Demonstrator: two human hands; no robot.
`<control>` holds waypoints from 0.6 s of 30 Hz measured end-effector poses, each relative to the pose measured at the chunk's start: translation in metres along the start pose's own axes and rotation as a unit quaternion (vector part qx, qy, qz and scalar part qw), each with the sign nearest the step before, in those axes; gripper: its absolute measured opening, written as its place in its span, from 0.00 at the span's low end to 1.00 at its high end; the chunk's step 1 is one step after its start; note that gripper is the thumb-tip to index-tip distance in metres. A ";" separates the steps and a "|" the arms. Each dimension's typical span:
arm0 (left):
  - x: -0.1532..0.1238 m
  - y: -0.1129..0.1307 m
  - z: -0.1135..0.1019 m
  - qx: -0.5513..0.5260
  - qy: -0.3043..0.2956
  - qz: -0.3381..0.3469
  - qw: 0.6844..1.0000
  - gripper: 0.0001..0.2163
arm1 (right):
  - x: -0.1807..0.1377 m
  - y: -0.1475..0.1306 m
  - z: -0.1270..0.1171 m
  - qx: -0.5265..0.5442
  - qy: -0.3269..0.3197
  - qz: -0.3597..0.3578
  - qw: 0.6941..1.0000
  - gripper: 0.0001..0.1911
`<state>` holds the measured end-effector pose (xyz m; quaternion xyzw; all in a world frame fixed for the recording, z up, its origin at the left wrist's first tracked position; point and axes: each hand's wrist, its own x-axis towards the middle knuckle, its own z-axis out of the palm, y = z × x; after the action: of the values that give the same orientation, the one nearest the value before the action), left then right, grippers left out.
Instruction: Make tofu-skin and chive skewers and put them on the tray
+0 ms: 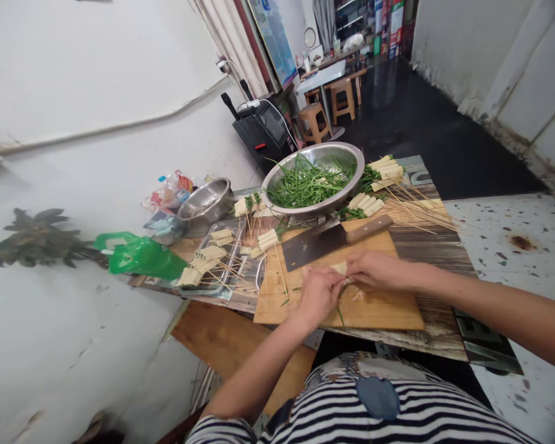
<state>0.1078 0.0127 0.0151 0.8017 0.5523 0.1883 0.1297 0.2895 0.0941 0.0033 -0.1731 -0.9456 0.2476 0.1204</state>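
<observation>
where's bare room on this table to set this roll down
Bare: the near right corner of the cutting board, nearer than the right hand, and the table strip between board and right edge. Crowded: behind the cleaver, where the chive bowl, rolls and skewers lie, and the tray at left.

- Bright, even, soft light; only faint shadows.
- Mild glare on steel bowl (353, 156) and glossy dark floor (411, 117).
- Strong wide-angle bending at edges; centre sharp.

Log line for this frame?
left hand, right hand: gripping roll | cleaver: on board | bowl: greens
</observation>
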 end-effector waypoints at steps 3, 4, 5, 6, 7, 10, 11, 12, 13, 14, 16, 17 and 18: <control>0.009 0.000 -0.008 -0.039 -0.040 -0.031 0.998 0.07 | -0.007 -0.001 0.008 -0.093 0.031 -0.031 0.995 0.12; 0.011 0.000 -0.010 -0.046 -0.048 -0.045 0.997 0.07 | -0.009 -0.001 0.011 -0.129 0.045 -0.051 0.989 0.13; 0.013 -0.001 -0.011 -0.053 -0.054 -0.060 0.995 0.07 | -0.010 0.000 0.014 -0.165 0.059 -0.074 0.982 0.13; 0.014 -0.002 -0.011 -0.060 -0.058 -0.074 0.994 0.07 | -0.011 0.001 0.017 -0.198 0.070 -0.095 0.973 0.13; 0.015 -0.003 -0.010 -0.067 -0.061 -0.086 0.992 0.07 | -0.012 0.002 0.019 -0.225 0.078 -0.113 0.965 0.14; 0.016 -0.009 -0.005 -0.088 -0.065 -0.103 0.989 0.06 | -0.012 0.007 0.023 -0.257 0.075 -0.143 0.953 0.12; 0.015 -0.011 -0.003 -0.096 -0.065 -0.101 0.988 0.06 | -0.011 0.008 0.023 -0.253 0.067 -0.144 0.954 0.11; 0.014 -0.012 -0.002 -0.102 -0.061 -0.095 0.988 0.06 | -0.011 0.008 0.022 -0.244 0.058 -0.139 0.958 0.10; 0.012 -0.013 -0.001 -0.103 -0.052 -0.085 0.990 0.07 | -0.009 0.008 0.021 -0.232 0.050 -0.132 0.962 0.09; 0.009 -0.012 0.000 -0.095 -0.034 -0.072 0.992 0.07 | -0.008 0.008 0.019 -0.221 0.041 -0.120 0.967 0.08; 0.002 -0.010 -0.001 -0.046 0.021 -0.039 0.998 0.07 | -0.005 0.005 0.015 -0.205 0.029 -0.089 0.974 0.07; -0.002 -0.008 -0.002 -0.011 0.047 -0.016 0.999 0.08 | -0.003 0.004 0.013 -0.198 0.025 -0.072 0.977 0.09; -0.006 -0.007 -0.002 0.025 0.063 0.011 0.998 0.08 | -0.001 0.004 0.012 -0.190 0.023 -0.058 0.980 0.11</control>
<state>0.0992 0.0096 0.0135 0.7974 0.5549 0.2258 0.0725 0.2877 0.0913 -0.0089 -0.1437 -0.9809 0.0517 0.1206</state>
